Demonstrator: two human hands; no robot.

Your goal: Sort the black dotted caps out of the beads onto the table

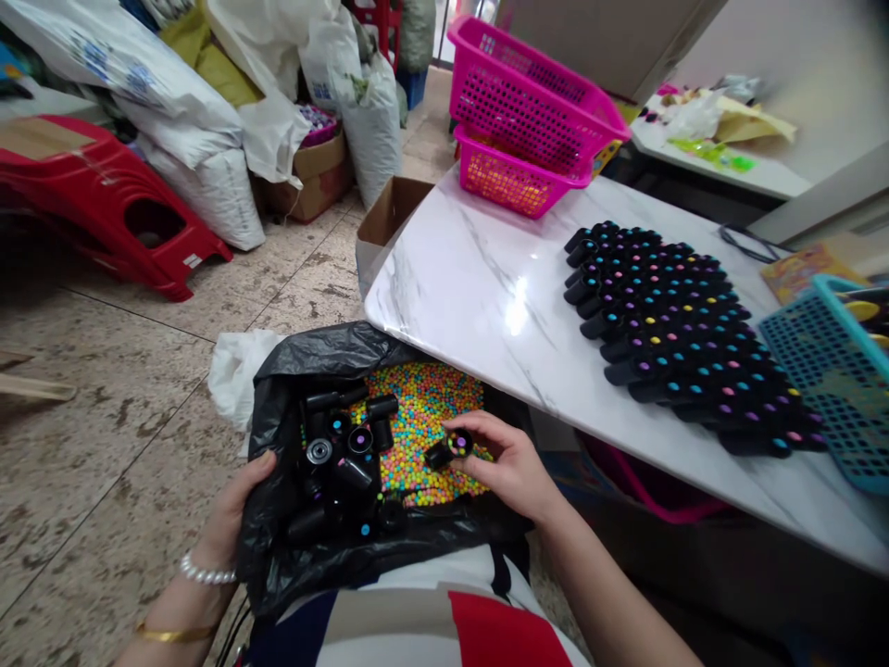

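A box-like container lined with a black plastic bag rests at my lap. Many small colourful beads fill its right part, and several black cylinders lie jumbled on the left. My right hand pinches a short black cylinder over the beads; its open end faces up, with a purple dot inside and a few beads at the rim. At the container's left side, my left hand grips the bag's edge with the thumb on top; its other fingers are mostly hidden.
On the marble-patterned table stand rows of black cylinders with coloured dots. Stacked pink baskets are at its far end, a blue basket at right. Left are a red stool, white sacks and a cardboard box.
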